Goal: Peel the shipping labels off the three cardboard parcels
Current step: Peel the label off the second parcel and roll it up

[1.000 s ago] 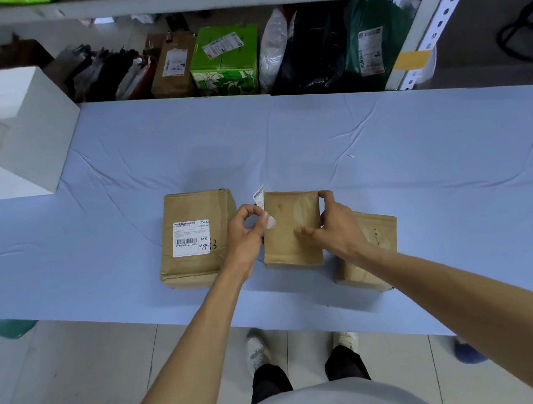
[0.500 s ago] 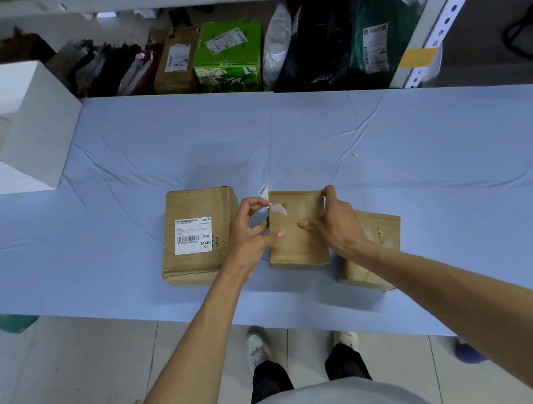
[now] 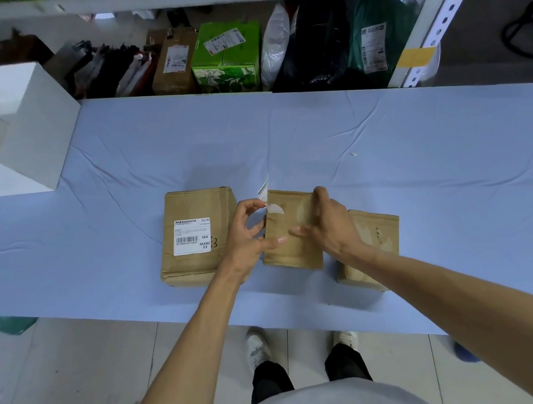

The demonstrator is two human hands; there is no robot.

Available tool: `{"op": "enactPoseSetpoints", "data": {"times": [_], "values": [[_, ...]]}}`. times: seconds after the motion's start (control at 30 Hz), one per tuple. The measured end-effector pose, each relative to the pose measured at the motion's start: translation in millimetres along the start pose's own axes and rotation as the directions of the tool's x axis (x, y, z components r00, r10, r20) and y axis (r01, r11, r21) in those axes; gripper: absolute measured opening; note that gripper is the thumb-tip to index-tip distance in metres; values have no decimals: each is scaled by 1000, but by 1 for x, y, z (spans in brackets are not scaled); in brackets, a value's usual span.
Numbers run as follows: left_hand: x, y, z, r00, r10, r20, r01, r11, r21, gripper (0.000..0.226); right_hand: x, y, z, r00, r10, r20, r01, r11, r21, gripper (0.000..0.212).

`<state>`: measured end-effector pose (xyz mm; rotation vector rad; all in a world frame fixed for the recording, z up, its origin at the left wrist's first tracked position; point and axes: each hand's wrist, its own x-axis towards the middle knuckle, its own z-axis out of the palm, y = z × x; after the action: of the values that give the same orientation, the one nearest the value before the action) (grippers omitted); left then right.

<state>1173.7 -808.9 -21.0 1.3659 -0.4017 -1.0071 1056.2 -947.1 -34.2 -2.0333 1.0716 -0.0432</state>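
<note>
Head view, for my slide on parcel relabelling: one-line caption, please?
Right hand holds the middle parcel, left hand at its half-peeled label; the left parcel has an intact label.
</note>
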Motion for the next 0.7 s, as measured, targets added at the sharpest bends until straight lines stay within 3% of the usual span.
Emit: {"op": "enactPoseSetpoints", "data": {"times": [0.1, 0.13, 0.23, 0.3, 0.37, 0.5, 0.7], "values": [[0, 0, 0, 1000, -8, -11, 8, 1000, 3, 63, 1, 1, 1, 999, -16, -36, 14, 999, -50, 63], [0, 0, 0, 1000, -8, -12, 8, 1000, -3, 63, 0, 0, 1, 1000, -11, -29, 8, 997, -78, 74], [0, 0, 2, 1000, 2, -15, -2, 1000, -11, 64, -8, -6, 2, 997, 69, 20, -64, 982, -177, 134], [-1, 0, 4, 1000, 0, -14, 0, 1000, -8, 65, -11, -9, 5, 996, 85, -3, -84, 975, -208, 150], [-3, -1, 4, 1000, -13, -16, 13, 1000, -19, 67, -10, -9, 7, 997, 67, -41, -74, 977, -201, 136], [-4, -4, -1, 999, -29, -38, 27, 999, -45, 67, -5, -9, 3, 997, 28, -68, -40, 983, -181, 83], [-4, -9, -2, 998, -23, -62, 20, 999, -49, 68, -1, -10, -8, 999, 5, -39, -8, 996, -88, 37]]}}
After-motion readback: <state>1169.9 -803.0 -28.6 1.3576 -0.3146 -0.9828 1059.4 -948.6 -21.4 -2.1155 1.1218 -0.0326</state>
